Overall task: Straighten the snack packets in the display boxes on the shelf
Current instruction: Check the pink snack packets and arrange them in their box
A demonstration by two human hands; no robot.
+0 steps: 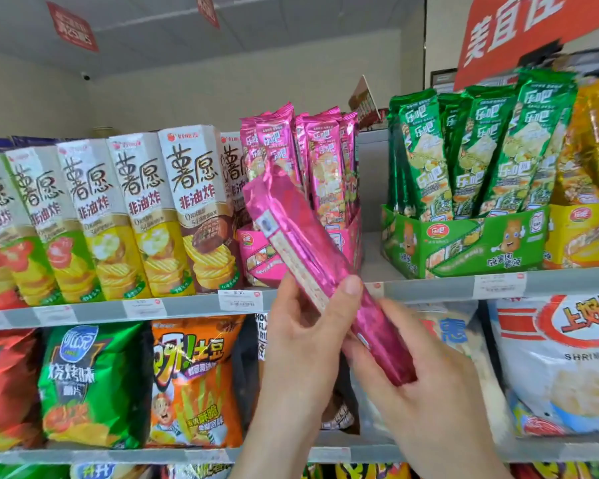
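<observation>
Curling their fingers [348, 295] round a tilted pink packet [291, 229], left hand [305, 340] grips its middle, right hand [426, 385] its lower end.

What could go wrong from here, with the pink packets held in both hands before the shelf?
1. The left hand and right hand grip the held pink packets near their lower end; the loose upper end could fan out or slip.
2. The pink display box already holds standing pink packets; pushing the bundle in may crumple or topple them.
3. The green packets lean sideways and could be overlooked.
</observation>
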